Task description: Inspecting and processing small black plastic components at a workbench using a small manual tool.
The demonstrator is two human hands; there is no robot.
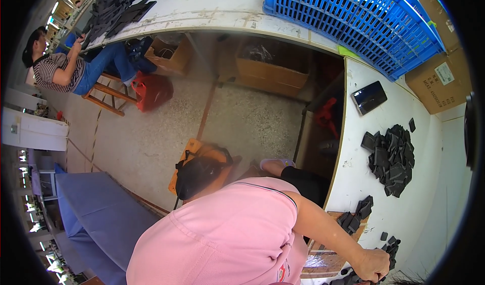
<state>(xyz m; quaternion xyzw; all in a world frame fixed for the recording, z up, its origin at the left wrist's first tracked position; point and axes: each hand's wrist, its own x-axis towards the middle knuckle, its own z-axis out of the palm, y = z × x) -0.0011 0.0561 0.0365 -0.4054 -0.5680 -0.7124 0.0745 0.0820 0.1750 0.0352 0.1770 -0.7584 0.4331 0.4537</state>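
The person's left hand [372, 265] rests low at the counter [348, 148], its fingers curled down beside small black pieces [392, 247]; whether they grip one cannot be told. The right hand is out of view. A black cluster [356, 215] lies near the forearm, and a larger black pile [391, 161] sits between it and a dark rectangular device [369, 98].

Small, blocky black pieces [392, 245] lie loosely bunched on the white counter [351, 184], one just apart from the rest. Farther along, flat, squarish black pads [391, 161] overlap in a heap at mixed angles, a single pad beside it; a smaller cluster [365, 208] lies between, partly over a brown surface [323, 257].
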